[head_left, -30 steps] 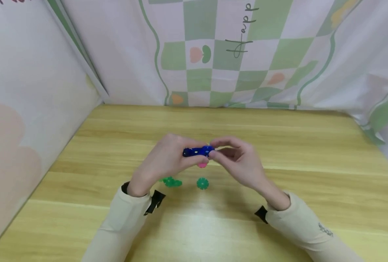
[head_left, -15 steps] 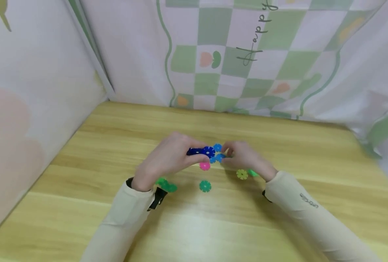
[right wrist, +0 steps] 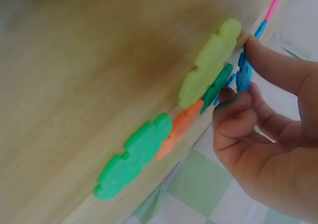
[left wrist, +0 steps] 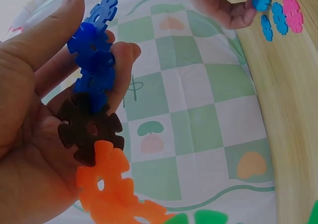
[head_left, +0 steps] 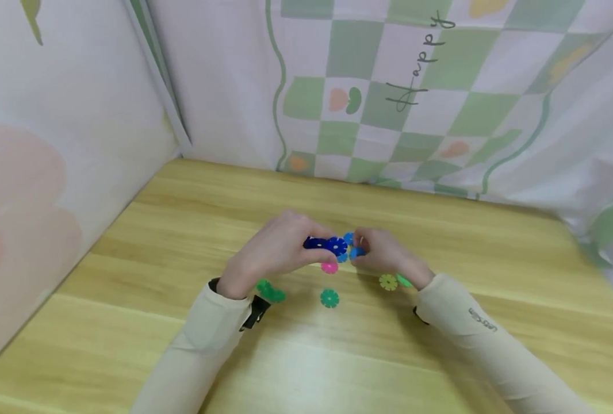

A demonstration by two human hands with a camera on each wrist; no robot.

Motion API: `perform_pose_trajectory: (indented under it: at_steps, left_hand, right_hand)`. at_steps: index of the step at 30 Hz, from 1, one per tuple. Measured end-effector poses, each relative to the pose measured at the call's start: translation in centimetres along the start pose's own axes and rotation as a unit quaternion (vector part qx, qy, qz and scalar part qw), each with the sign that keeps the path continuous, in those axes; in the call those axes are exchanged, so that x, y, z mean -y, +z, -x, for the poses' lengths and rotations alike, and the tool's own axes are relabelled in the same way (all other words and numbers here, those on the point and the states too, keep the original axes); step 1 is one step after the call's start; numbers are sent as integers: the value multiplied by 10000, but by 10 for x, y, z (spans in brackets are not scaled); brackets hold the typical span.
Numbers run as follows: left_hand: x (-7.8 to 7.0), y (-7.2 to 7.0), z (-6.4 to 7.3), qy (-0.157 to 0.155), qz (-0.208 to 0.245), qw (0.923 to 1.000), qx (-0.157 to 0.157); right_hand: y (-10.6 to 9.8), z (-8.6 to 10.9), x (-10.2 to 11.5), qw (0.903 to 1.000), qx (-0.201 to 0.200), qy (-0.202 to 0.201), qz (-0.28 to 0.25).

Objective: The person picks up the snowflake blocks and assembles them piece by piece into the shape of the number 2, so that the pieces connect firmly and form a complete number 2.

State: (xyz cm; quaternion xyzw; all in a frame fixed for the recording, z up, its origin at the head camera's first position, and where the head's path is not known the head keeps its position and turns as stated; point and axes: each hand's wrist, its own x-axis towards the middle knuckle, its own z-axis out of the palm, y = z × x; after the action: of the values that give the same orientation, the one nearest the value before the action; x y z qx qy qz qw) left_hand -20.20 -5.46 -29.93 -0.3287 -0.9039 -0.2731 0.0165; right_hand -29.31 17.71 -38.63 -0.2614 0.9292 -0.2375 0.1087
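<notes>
My left hand (head_left: pixel 272 247) holds a chain of interlocking plastic snowflake discs in the air. In the left wrist view the chain runs from blue discs (left wrist: pixel 94 47) between thumb and fingers to a black disc (left wrist: pixel 79 119) against the palm, then orange discs (left wrist: pixel 112 184). Green pieces (left wrist: pixel 211 217) show past the orange at the bottom edge. To the right, my right hand (head_left: pixel 381 251) pinches a light blue snowflake disc (right wrist: pixel 243 75) between thumb and fingers, close over the table. Other light blue discs (left wrist: pixel 279 18) and a pink disc (left wrist: pixel 293 14) lie near it.
On the wooden table (head_left: pixel 306 356) lie a green disc (head_left: pixel 329 298) in front and a yellow-green disc (head_left: pixel 388 282) by the right wrist. The right wrist view also shows an orange disc (right wrist: pixel 180 129) and a bright green disc (right wrist: pixel 133 157). A checked cloth (head_left: pixel 368 103) hangs behind.
My right hand has left the chain, moved right and down to the loose discs, and now pinches a light blue one. My left hand keeps the chain. The head view has shifted slightly.
</notes>
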Motion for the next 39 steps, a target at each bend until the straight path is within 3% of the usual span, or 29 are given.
perform_pose_trajectory:
  at_steps: [5, 12, 15, 21, 25, 28, 30, 34, 39]
  left_hand:
    - [0, 2, -1, 152, 184, 9997, 5]
    - [0, 2, -3, -47, 260, 9996, 66]
    - [1, 2, -3, -162, 235, 9996, 78]
    - [1, 4, -3, -242, 328, 9992, -4]
    - [0, 6, -4, -242, 430, 9988, -66]
    - [1, 6, -4, -229, 507, 9984, -85]
    - [0, 5, -4, -178, 556, 9982, -111]
    - [0, 4, -4, -90, 691, 9974, -176]
    - [0, 4, -4, 10, 742, 9970, -221]
  right_hand:
    - [-3, 8, 1, 9987, -416, -250, -154]
    - [-22, 38, 14, 9805, -1155, -847, -1347]
    - [-25, 47, 19, 9751, -1193, -952, -1611]
    - [-18, 51, 19, 9761, -1250, -1181, -1331]
    - [-16, 53, 18, 9730, -1180, -1084, -1660]
    - [-16, 56, 26, 9621, -1258, -1152, -2128]
    - [-15, 60, 32, 9510, -1443, -1416, -2338]
    - [-11, 65, 44, 9286, -1961, -2090, -2357]
    - [-7, 67, 47, 9095, -2389, -2396, -2416]
